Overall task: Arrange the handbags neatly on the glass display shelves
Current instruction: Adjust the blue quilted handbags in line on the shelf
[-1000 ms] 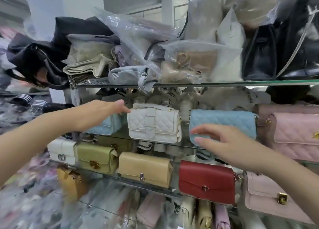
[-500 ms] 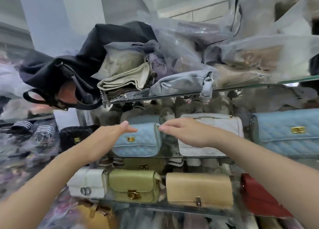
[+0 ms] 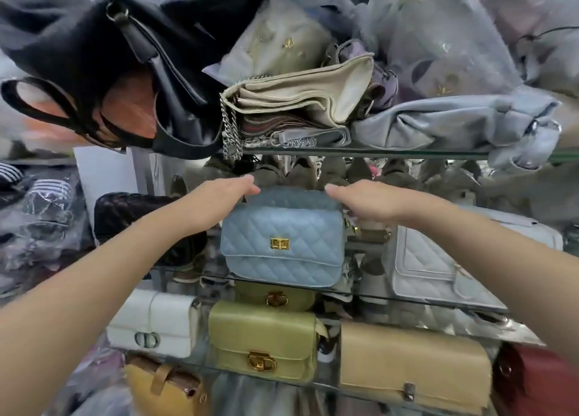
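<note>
A small light blue quilted handbag [image 3: 283, 243] with a gold clasp stands upright on the middle glass shelf [image 3: 407, 299]. My left hand [image 3: 219, 201] reaches over its upper left corner, fingers straight. My right hand [image 3: 366, 201] rests at its upper right corner, fingers extended; the fingertips are partly hidden behind the bag. A white quilted handbag [image 3: 438, 268] leans to the right of it. On the shelf below stand a white bag [image 3: 156, 324], an olive green bag [image 3: 263, 340], a tan bag [image 3: 413, 365] and a red bag [image 3: 539, 381].
The top glass shelf [image 3: 360, 152] carries a heap: a black bag [image 3: 103, 55], a cream folded bag with a chain [image 3: 297, 99], a grey-blue bag [image 3: 454, 124] and plastic-wrapped bags. A black quilted bag [image 3: 131, 215] sits left of the blue one. A mustard bag [image 3: 163, 387] lies lowest.
The view has moved left and closer to the small blue bag. My right hand came over from the large blue bag, and both hands now sit at the small blue bag's top corners.
</note>
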